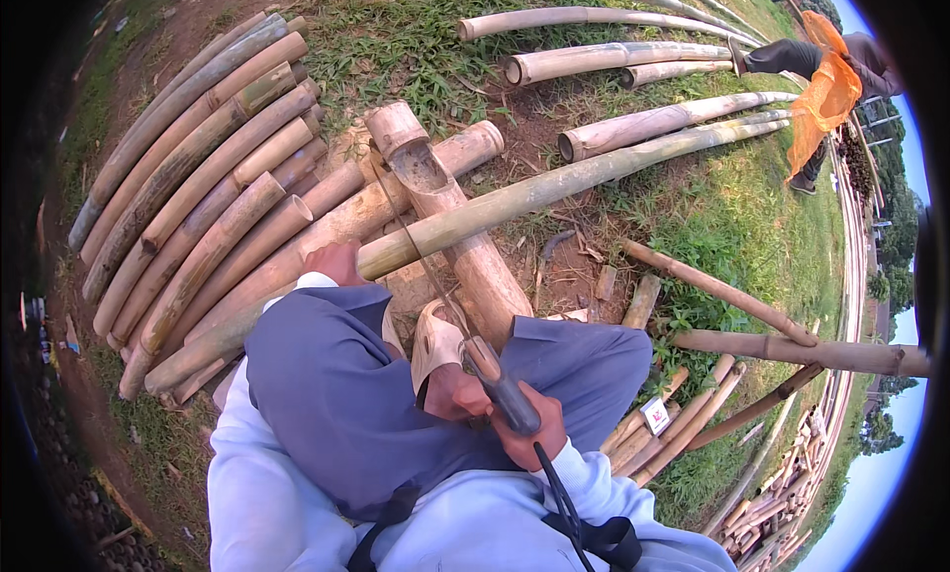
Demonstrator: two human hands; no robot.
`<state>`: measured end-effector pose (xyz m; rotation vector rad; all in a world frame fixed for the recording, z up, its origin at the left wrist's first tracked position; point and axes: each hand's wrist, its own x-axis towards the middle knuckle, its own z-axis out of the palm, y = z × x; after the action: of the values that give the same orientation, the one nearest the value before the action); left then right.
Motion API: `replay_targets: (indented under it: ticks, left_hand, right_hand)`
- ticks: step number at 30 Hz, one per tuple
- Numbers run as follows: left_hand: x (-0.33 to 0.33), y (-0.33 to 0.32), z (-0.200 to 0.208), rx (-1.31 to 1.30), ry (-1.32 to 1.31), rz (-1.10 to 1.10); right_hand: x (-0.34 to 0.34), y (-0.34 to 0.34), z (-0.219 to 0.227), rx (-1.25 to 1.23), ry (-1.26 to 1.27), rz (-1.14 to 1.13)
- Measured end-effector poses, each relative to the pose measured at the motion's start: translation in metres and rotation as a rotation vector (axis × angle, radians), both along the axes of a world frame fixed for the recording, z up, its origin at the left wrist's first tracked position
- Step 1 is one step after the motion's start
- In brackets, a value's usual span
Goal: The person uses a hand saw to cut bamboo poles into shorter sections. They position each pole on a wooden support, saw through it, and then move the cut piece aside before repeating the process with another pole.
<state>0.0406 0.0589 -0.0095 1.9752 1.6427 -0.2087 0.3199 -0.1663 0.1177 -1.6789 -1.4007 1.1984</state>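
My right hand [529,429] is closed round the dark handle of a hand saw [432,267]. The saw's narrow blade slants up and left, lying across a long greenish bamboo pole [554,188]. Left of the blade, my left hand [336,263] rests on that pole with its fingers wrapped over it, partly hidden by the cuff. Under the pole runs a thick bamboo support [485,285] with a notch cut near its far end. Another thick bamboo length [465,151] lies beneath the support. My bent legs flank the saw.
Cut bamboo lengths [213,132] are stacked at the left. Long poles [614,59] lie on grass at the far right, near another person [792,59] with an orange cloth [826,92]. Propped bamboo bars [792,349] and a pile of pieces [782,493] are at the right.
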Motion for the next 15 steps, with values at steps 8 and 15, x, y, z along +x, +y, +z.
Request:
replay_targets:
  ticks: [8, 15]
  left_hand:
    - [0.005, 0.002, -0.009, 0.004, -0.053, -0.019]
    - [-0.004, 0.002, -0.004, 0.014, -0.053, 0.014]
  right_hand:
    - [-0.001, 0.030, -0.030, 0.013, -0.029, 0.022]
    - [-0.014, 0.038, -0.011, -0.095, 0.085, -0.013]
